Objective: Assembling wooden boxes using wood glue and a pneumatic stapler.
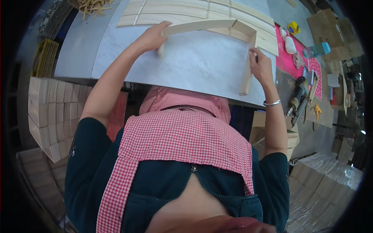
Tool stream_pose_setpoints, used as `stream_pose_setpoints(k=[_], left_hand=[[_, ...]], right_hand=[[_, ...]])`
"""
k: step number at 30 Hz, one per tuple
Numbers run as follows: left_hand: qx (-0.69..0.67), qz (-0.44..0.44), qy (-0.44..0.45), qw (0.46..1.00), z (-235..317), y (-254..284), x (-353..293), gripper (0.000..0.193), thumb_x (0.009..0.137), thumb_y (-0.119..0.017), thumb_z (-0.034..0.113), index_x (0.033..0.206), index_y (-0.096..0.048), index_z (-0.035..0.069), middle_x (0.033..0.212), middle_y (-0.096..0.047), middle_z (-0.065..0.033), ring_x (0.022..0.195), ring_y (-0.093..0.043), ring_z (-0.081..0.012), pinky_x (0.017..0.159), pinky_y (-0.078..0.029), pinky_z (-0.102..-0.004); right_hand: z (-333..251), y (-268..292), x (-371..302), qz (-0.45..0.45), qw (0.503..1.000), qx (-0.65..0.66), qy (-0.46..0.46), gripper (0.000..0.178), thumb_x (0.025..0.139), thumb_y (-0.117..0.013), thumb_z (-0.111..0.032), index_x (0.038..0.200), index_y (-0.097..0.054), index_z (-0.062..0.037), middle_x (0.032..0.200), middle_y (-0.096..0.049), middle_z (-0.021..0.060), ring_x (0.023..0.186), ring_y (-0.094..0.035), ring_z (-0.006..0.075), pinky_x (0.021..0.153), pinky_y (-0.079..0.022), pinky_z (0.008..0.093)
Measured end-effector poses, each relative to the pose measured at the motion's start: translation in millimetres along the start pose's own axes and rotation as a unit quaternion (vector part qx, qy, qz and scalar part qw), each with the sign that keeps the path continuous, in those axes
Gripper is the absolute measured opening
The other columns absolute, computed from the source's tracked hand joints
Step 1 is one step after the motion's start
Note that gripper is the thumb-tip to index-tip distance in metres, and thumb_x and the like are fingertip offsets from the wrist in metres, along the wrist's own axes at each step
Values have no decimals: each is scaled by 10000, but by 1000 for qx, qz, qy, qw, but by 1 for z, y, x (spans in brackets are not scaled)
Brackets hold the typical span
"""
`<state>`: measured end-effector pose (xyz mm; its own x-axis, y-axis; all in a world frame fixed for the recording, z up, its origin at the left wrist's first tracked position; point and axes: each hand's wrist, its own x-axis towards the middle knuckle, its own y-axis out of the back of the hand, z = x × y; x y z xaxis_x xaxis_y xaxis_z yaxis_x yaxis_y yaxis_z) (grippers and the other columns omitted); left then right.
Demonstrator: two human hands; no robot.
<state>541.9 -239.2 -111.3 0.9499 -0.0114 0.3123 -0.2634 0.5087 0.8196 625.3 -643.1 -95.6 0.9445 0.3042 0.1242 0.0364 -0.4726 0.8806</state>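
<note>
A pale wooden frame (200,26) of thin strips stands on edge on the white-topped table (194,62). Its strips meet at corners at the far right, and the side toward me looks open. My left hand (154,37) is closed round the frame's left end, where a short blurred piece of wood shows below the fingers. On the right, my right hand (260,66) pinches the strip that runs toward the table's near edge. The strip's near end rests close to that edge. Some fingertips of both hands are hidden behind the wood.
Slatted wooden panels (167,12) lie along the table's far side. Right of it are a white bottle (290,44), a tape measure (294,27), a blue-capped bottle (316,50) and a power tool (298,93). Stacked wooden boxes (58,112) stand at left, wrapped stacks (322,186) at lower right.
</note>
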Motion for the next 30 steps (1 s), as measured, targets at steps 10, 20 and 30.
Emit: stream_pose_setpoints(k=[10, 20, 30], left_hand=[[-362, -136, 290, 875, 34, -6, -4, 458, 935, -636, 138, 1376, -545, 52, 1103, -652, -137, 823, -623, -209, 710, -550, -310], [-454, -110, 204, 860, 16, -31, -17, 371, 958, -671, 170, 1265, -552, 0, 845, -614, -86, 615, -540, -126, 502, -448, -231], [-449, -177, 157, 861, 4, -25, -36, 678, 888, -749, 161, 1471, -420, 50, 1026, -615, -112, 798, -584, -162, 668, -496, -246]], right_hand=[[-90, -25, -25, -14, 958, -54, 281, 198, 834, -772, -146, 984, -705, -34, 803, -620, 77, 670, -573, 228, 634, -475, 320], [-85, -48, -28, -27, 964, 29, 265, 209, 840, -824, -159, 899, -683, -16, 876, -652, 74, 696, -586, 201, 660, -492, 303], [-82, -52, -29, -22, 961, 59, 269, 193, 824, -821, -131, 847, -660, -25, 793, -636, 69, 642, -566, 200, 605, -470, 306]])
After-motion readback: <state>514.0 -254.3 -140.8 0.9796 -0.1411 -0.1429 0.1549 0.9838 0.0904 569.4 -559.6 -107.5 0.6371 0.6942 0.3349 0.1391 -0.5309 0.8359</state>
